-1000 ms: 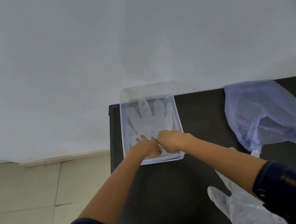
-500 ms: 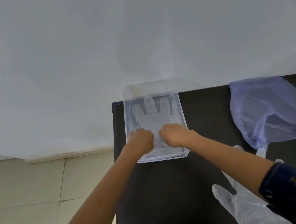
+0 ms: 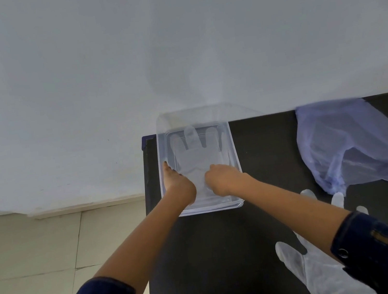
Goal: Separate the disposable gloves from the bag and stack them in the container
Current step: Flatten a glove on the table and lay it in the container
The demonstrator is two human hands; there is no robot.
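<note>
A clear plastic container (image 3: 234, 145) stands at the far left corner of the black table (image 3: 220, 257). A translucent disposable glove (image 3: 195, 155) lies flat inside it, fingers pointing away from me. Both my hands are inside the container, resting on the glove's cuff end: my left hand (image 3: 178, 185) by the left wall, my right hand (image 3: 222, 179) near the middle. Whether their fingers pinch the glove is hidden. A pale blue plastic bag (image 3: 355, 144) lies crumpled at the far right. More white gloves (image 3: 319, 271) lie on the table under my right forearm.
The table stands against a plain white wall (image 3: 122, 56). Beyond its left edge is a tiled floor (image 3: 41, 267). Dark table surface shows between the container and the bag, and in front of the container.
My hands have moved apart inside the container, the left one sliding toward the left wall. The view has shifted slightly.
</note>
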